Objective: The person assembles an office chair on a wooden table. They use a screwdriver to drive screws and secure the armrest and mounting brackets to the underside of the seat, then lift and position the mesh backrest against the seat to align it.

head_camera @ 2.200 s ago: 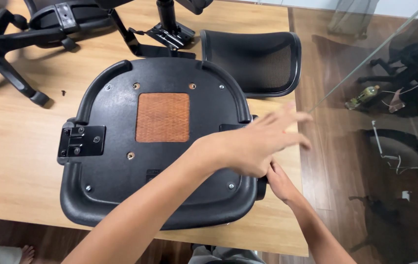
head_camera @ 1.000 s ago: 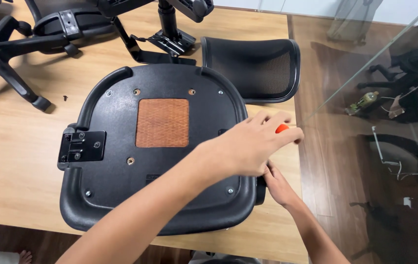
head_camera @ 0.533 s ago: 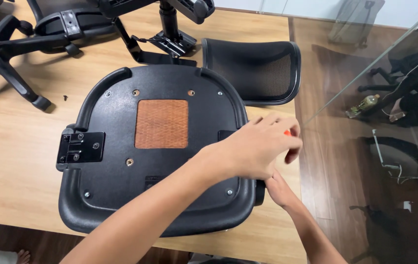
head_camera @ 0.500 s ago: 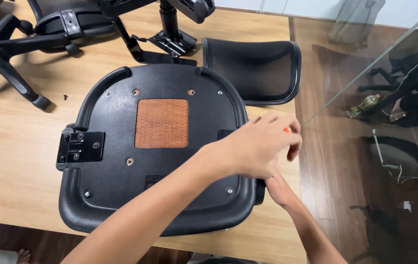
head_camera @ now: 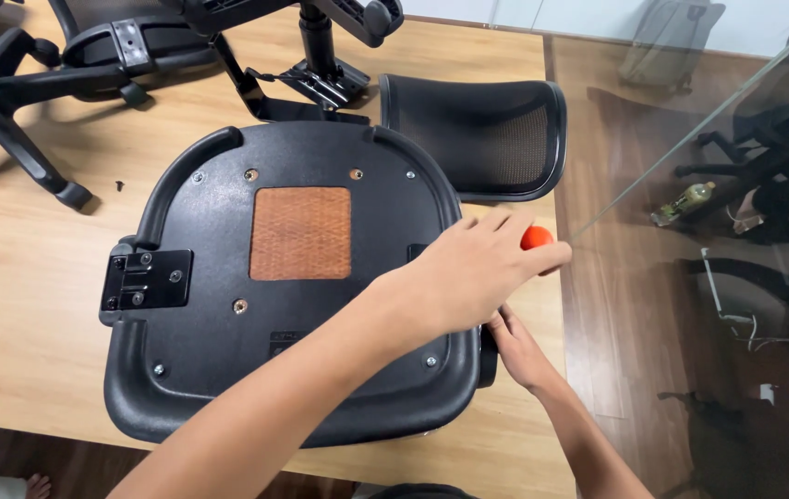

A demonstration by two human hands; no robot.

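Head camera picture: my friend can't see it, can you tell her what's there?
A left hand holds a small orange-tipped tool over an upturned black chair seat on a wooden table. The right hand touches the seat's edge; a mesh backrest lies behind.

The left hand [head_camera: 468,277] hides most of the orange-tipped tool [head_camera: 535,237].

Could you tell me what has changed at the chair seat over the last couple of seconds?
The left hand, open-fingered earlier, has closed on an orange-tipped tool at the seat's right edge. The right hand stays beneath that edge, and the upturned chair seat has not moved.
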